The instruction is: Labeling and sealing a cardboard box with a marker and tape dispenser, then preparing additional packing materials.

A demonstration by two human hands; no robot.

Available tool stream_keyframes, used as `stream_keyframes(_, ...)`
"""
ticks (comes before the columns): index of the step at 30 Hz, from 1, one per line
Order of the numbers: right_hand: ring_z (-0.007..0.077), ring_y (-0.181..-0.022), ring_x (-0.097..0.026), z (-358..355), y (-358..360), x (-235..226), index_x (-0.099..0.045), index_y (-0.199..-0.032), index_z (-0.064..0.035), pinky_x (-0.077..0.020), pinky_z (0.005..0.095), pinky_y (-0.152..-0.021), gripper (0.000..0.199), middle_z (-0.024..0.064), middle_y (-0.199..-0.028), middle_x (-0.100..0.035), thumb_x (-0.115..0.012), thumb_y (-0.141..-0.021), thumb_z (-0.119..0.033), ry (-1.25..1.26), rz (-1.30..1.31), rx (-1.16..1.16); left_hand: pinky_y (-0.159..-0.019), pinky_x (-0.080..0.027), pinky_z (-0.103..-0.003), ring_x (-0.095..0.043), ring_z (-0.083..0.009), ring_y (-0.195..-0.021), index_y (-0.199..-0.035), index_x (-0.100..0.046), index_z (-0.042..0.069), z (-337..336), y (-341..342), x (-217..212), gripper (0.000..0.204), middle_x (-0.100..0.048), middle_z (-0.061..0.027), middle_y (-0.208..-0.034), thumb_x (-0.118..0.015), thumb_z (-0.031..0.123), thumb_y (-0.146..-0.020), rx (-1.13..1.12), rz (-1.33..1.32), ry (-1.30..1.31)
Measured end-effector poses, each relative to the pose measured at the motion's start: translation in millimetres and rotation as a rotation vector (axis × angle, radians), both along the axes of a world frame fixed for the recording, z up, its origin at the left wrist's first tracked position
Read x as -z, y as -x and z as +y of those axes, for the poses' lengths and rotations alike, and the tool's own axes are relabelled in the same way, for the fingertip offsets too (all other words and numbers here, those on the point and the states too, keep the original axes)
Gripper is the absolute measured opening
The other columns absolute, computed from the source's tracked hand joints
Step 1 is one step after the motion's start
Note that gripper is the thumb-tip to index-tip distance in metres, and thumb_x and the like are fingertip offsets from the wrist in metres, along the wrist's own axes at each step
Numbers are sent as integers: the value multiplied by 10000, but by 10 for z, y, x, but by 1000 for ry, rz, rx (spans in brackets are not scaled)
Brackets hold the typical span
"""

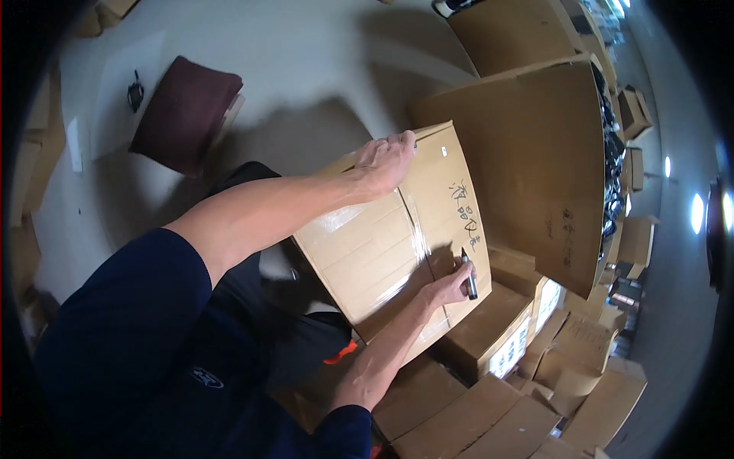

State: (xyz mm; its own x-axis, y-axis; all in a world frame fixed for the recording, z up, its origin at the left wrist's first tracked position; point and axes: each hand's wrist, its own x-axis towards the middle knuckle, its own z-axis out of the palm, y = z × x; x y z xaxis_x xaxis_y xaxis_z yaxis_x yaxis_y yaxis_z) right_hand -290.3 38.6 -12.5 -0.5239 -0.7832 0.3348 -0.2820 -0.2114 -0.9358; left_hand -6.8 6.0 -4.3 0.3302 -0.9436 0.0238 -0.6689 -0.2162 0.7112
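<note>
pinching a black marker beside dark handwriting, the right grip works over a taped cardboard box before the person; the left grip rests at its far edge, finger closure unclear. a larger carton stands just right.

It looks like a storeroom or warehouse: a taped, hand-marked carton, more cardboard boxes piled near and far on the right, a big carton edged with shiny black material, plain pale floor, bright lights.
</note>
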Motion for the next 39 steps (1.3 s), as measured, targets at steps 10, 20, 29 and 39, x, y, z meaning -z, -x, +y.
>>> stream_keyframes(10,142,-800,-593,-298,-827,-77,-659,-1020,58,-479,294,-783,203,89,-872,-667,-661,-939,-128,-3,-2,-272,-794,-537,-527,-688,-418,-891,-1065,-460,-15,-9,17,-6,278,-672,-268,-988,-448,262,-1034,-12,-36,0)
stream_keyframes(20,155,-793,-600,-279,-918,-47,-652,-1000,65,-500,302,-763,202,92,-866,-669,-643,-950,-130,-55,169,-282,-787,-535,-532,-685,-430,-877,-1077,-464,-21,-20,12,36,295,-666,-269,-983,-450,271,-1036,-11,-9,-4)
stream_keyframes(29,169,-757,-587,-279,-853,28,-648,-914,64,-495,318,-733,188,93,-809,-653,-627,-938,-121,-59,246,-293,-791,-541,-522,-687,-429,-876,-1078,-462,-17,9,-22,10,290,-658,-275,-995,-450,270,-1037,5,-2,1)
stream_keyframes(39,156,-731,-543,-245,-908,-19,-628,-897,60,-467,312,-695,183,66,-794,-605,-631,-916,-122,5,157,-260,-804,-543,-522,-689,-420,-896,-1080,-468,-19,-23,-3,60,297,-657,-270,-996,-457,275,-1035,-19,4,17)
